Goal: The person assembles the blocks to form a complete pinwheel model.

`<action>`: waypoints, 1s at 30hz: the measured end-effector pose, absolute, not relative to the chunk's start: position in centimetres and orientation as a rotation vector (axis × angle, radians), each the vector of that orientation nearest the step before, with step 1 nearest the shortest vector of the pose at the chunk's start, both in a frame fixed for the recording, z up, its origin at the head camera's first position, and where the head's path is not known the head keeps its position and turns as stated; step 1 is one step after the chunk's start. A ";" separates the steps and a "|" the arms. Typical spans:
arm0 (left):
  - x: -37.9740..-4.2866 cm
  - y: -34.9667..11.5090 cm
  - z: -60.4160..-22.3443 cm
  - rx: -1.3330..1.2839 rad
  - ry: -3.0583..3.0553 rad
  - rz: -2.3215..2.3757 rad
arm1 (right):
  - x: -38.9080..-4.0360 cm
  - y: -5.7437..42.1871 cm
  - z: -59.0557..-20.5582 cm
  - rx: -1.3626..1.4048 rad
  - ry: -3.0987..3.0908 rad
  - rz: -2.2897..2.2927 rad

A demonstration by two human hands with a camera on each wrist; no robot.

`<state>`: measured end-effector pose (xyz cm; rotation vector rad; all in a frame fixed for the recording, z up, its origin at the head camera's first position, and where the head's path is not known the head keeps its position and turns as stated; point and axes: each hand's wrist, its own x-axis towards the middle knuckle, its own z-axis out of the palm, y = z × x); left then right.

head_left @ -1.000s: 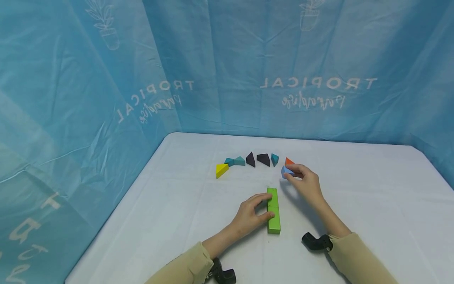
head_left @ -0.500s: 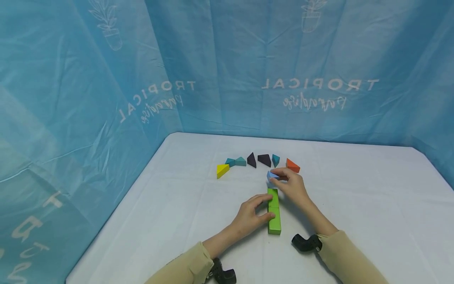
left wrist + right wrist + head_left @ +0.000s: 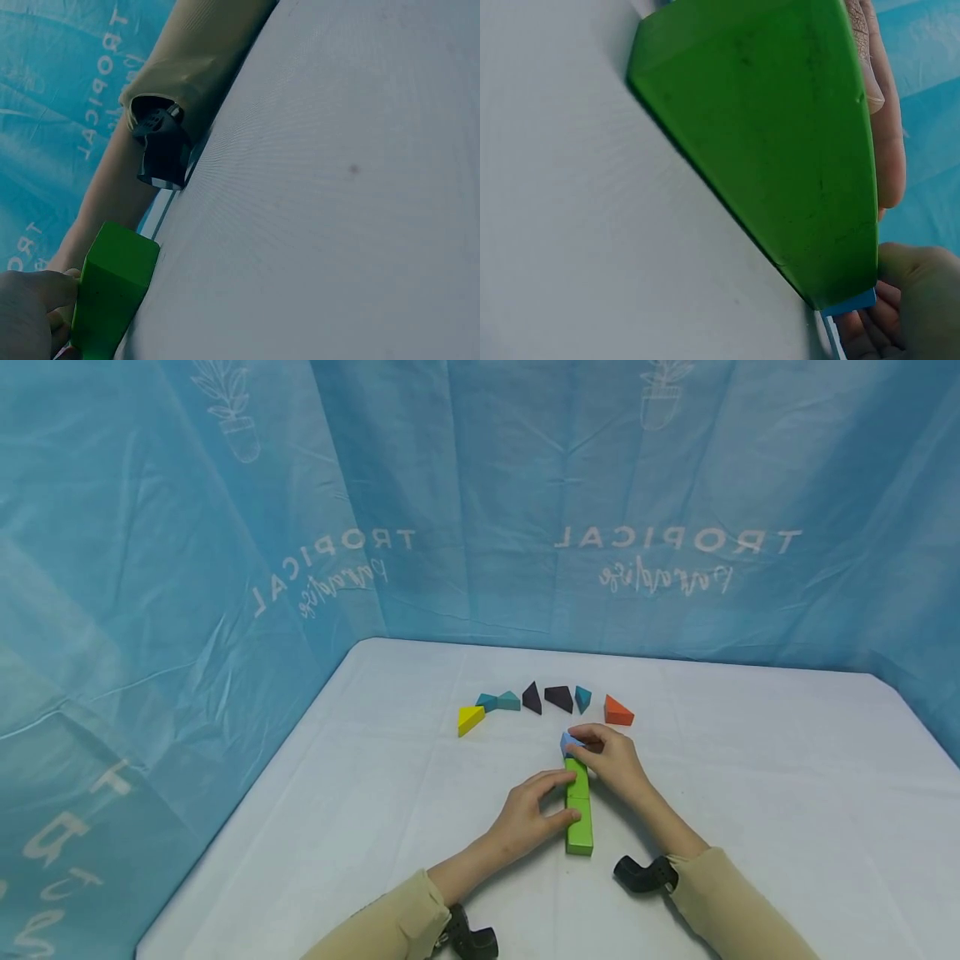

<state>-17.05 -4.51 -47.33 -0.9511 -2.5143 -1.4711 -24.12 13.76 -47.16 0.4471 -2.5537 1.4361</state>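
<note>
Blue block (image 3: pixel 567 741), pinched in right fingers (image 3: pixel 587 731), and green blocks (image 3: pixel 579 832), against spread left fingers (image 3: pixel 551 778), looked light, stiff, hardly fragile, best gripped by flat sides.

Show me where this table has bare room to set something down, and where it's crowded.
Bare white tabletop spreads right of the orange block and right hand, and left of the yellow block and left hand. The middle is crowded: left hand against the green blocks, right hand pinching the blue block at their far end, black blocks and teal blocks just beyond.
</note>
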 end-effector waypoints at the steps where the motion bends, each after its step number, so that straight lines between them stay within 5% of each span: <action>1: -17.1 -4.5 -47.3 -0.954 -2.513 -1.469 | -24.1 13.8 -47.2 0.446 -2.559 1.437; 9: -16.9 -4.7 -47.1 -0.957 -2.515 -1.461 | -24.7 13.6 -46.7 0.263 -2.537 1.655; 30: -16.9 -4.6 -47.1 -0.972 -2.498 -1.454 | -24.7 13.4 -46.6 0.320 -2.606 1.643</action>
